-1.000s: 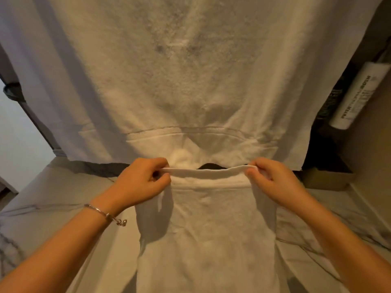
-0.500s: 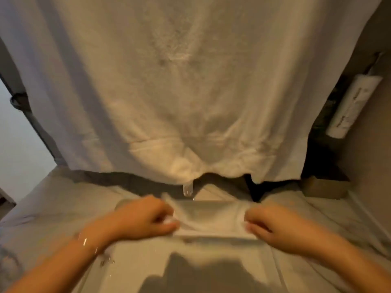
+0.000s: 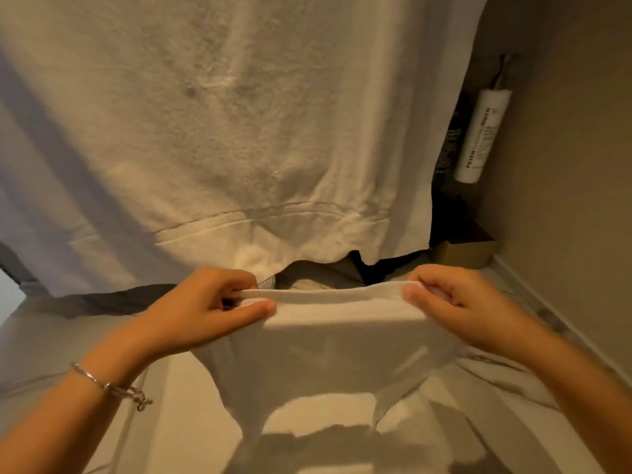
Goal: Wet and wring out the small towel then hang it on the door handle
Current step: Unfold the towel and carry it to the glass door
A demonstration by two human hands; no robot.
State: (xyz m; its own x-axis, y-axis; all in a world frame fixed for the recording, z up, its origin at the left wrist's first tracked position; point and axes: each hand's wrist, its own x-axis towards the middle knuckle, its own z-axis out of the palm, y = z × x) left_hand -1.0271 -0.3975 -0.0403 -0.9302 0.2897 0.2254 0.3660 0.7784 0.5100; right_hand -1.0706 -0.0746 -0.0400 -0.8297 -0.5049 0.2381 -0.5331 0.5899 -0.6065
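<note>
A large pale towel [image 3: 219, 131] hangs across the upper part of the view, its hemmed lower edge ending just above the hands. Beneath it lies a light marbled surface [image 3: 68, 336], running back to a beige wall at its right edge. The small towel [image 3: 328, 340] is held spread above the middle of this surface, its top edge stretched level between the hands, the rest hanging down. The left hand [image 3: 205, 313] is closed on the top left corner, thumb pressed against the fingers; the right hand [image 3: 455, 302] pinches the top right corner likewise. A white tube [image 3: 480, 135] stands at the far right corner beside a small box [image 3: 461, 253]. A thin bracelet [image 3: 109, 386] circles the left wrist.
</note>
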